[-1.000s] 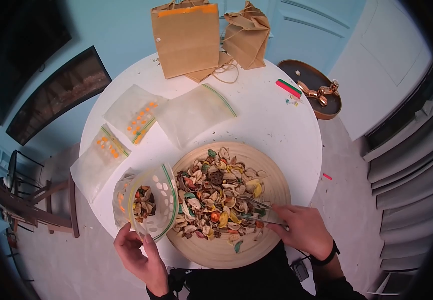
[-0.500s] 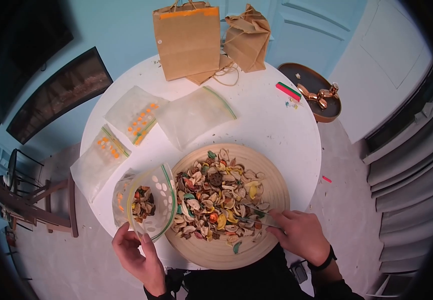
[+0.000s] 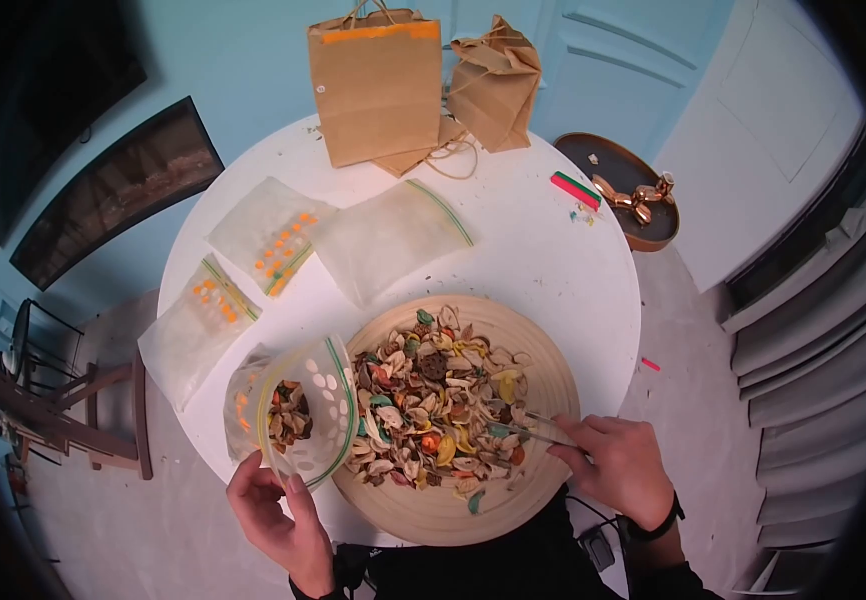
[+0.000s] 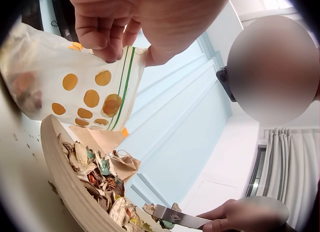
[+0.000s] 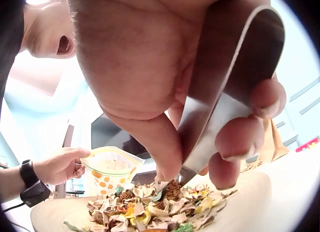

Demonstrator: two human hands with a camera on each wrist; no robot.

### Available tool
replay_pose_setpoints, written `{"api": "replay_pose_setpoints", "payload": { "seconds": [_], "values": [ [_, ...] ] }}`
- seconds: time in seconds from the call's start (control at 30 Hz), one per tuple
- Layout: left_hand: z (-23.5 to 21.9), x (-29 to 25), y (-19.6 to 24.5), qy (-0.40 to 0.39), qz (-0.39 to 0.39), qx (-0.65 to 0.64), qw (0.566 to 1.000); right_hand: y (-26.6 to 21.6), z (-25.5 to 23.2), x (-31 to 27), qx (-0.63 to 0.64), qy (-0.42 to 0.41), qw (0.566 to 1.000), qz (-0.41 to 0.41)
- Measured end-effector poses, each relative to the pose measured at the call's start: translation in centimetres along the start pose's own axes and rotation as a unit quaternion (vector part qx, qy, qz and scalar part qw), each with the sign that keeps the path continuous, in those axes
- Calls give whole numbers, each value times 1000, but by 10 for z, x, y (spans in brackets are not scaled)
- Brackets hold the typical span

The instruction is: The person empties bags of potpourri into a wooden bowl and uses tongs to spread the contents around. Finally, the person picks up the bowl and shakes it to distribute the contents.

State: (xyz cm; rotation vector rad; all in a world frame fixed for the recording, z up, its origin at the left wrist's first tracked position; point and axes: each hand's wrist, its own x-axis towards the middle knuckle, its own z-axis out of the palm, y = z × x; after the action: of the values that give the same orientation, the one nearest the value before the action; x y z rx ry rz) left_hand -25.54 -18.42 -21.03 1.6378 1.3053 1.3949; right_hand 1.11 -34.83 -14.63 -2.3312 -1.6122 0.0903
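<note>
My left hand (image 3: 281, 520) pinches the rim of an upright, gaping zip bag (image 3: 325, 400) with dots on its side and dried pieces inside. In the left wrist view the bag (image 4: 82, 87) shows orange dots and a green zip line. My right hand (image 3: 625, 470) grips metal tongs (image 3: 543, 432) over the right part of a round wooden plate (image 3: 551, 385). A heap of potpourri (image 3: 423, 400) covers much of the plate. At the tongs' tips in the left wrist view are a few pieces, one green; whether they are held I cannot tell.
Two dotted zip bags (image 3: 201, 318) and a plain one (image 3: 393, 238) lie flat behind the open bag. Brown paper bags (image 3: 378, 95) stand at the table's far edge. Red and green sticks (image 3: 575, 190) lie at the far right, near a dark tray (image 3: 653, 225) with a copper-coloured figure.
The tongs have closed up over the plate's right part, and my right hand has shifted slightly right. My left hand keeps its hold on the bag.
</note>
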Motion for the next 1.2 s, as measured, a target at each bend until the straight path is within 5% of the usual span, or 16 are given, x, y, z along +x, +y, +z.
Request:
{"api": "replay_pose_setpoints", "payload": {
  "seconds": [0.23, 0.4, 0.63, 0.73, 0.8, 0.9, 1.1, 1.2],
  "values": [
    [2, 2, 6, -7, -42, -64, 997, -23, -22, 34, 3, 7, 1000, -25],
    [4, 5, 13, -26, -26, -61, 997, -63, -11, 80, 32, 30, 980, -194],
    [6, 12, 10, -21, -24, -64, 997, -92, 5, 106, 46, -33, 968, -243],
    [-1, 10, 13, -47, -28, -57, 997, -66, -15, 83, 31, -27, 984, -174],
    [-2, 7, 10, -44, -27, -63, 997, -41, -27, 67, 87, -56, 995, -2],
    [-1, 5, 8, -37, -20, -64, 997, 10, -22, 53, 92, -57, 991, 83],
    [0, 1, 3, 4, -51, -51, 997, 44, -21, 64, 150, -136, 972, 114],
    [0, -1, 6, 7, -63, -49, 997, 44, -17, 81, 184, -171, 966, 60]
  ]
}}
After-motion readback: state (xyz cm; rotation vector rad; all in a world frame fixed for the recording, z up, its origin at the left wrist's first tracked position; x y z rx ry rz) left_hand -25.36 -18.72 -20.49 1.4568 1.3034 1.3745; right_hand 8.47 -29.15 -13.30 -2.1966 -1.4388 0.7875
